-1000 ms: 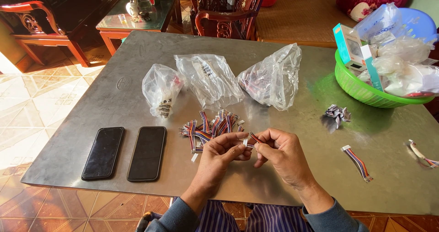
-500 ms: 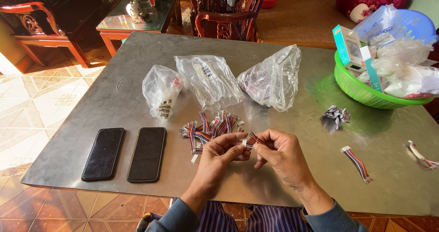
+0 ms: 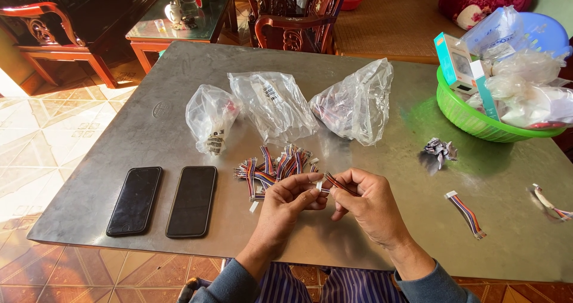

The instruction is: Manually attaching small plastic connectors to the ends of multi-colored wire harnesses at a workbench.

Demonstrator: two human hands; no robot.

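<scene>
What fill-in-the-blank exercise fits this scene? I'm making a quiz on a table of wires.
1. Both hands, left hand and right hand, pinch one short ____ cable.
2. Two black phones lie to the ____ of the hands.
3. The basket is coloured ____.
4. Behind the cable pile lie ____ clear plastic bags.

Missing words: striped; left; green; three

Left hand [image 3: 285,202] and right hand [image 3: 371,202] pinch ribbon cable [image 3: 335,183].

Three clear plastic bags [image 3: 280,106] beyond two dark phone screens [image 3: 192,200]
</scene>
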